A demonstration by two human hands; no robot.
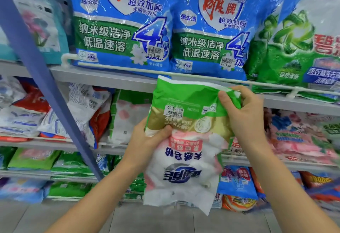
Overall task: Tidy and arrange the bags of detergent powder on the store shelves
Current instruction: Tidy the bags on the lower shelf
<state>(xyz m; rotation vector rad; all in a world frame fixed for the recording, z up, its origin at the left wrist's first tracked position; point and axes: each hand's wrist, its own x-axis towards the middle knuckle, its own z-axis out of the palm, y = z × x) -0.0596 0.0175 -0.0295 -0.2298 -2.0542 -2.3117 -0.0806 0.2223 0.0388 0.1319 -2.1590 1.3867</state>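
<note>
A detergent bag (185, 159) is held in the air at the centre, in front of the shelves. Its upper edge overlaps the grey shelf edge (110, 78) and the white rail (128, 68) at 12 o'clock, where blue bags (117, 30) and a green bag (287, 48) stand crowded side by side. A slanted blue upright (46, 78) closes the side from 10 to 7 o'clock. Packed lower shelves (55, 146) fill 3 and 9 o'clock, and the only open room is the floor (165, 220) at 6 o'clock. The bag's long axis runs from 12 to about 5 o'clock, with the print upside down: the green end points to 12 and the white end hangs toward 6. The left hand (147, 140) grips its 9 o'clock edge, thumb on the front. The right hand (242, 111) pinches the 1 o'clock corner, fingers (244, 90) curled round it.
</note>
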